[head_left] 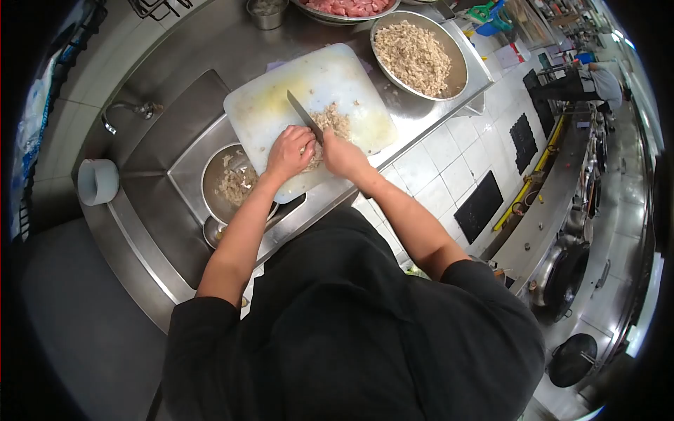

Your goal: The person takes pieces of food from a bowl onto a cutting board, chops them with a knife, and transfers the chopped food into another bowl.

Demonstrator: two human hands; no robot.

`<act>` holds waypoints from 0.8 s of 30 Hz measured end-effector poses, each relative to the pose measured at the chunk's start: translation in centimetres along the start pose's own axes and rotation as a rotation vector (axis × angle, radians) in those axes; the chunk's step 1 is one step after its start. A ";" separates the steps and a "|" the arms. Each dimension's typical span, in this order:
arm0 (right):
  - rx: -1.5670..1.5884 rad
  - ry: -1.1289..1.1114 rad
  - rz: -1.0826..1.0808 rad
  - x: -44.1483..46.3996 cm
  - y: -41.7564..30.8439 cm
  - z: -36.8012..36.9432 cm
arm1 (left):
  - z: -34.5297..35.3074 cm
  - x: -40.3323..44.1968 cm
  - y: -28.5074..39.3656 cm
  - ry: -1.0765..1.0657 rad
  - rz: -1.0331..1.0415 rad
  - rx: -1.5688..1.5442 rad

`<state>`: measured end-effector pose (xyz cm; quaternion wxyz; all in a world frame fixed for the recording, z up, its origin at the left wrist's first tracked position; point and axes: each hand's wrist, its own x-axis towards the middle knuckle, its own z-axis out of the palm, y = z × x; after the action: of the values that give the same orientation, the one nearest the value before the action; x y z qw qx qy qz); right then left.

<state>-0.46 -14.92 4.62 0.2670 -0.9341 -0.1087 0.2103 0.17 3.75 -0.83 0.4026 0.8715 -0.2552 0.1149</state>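
Observation:
My right hand (342,153) grips a kitchen knife (305,112), its blade angled up and left across the white cutting board (263,95). Beside the blade, my left hand (291,150) has its fingers curled down on pale, brownish food, which they partly hide. Finely chopped bits of the same food (333,121) lie in a heap on the board to the right of the blade, and more show below, between my hands. I cannot tell exactly what the food is.
A metal bowl of chopped pale food (412,57) stands at the board's upper right. Another metal bowl (210,184) with similar food sits in the sink at left, near a faucet (144,110). Raw pink meat (347,6) fills a bowl at the top. Far right, a person (604,84) stands.

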 end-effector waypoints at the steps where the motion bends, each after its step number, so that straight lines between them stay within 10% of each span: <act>1: 0.002 0.008 -0.002 -0.6 -0.7 -1.5 | -0.1 0.1 0.1 -0.001 0.007 0.004; 24: -0.170 -0.180 0.097 -6.6 -2.8 -2.0 | -0.7 -1.5 1.2 0.000 -0.106 0.027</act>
<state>-5.71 -15.54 9.91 0.1654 -0.9349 -0.1042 0.2962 -1.71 4.15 -0.20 0.3965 0.8891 -0.2070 0.0967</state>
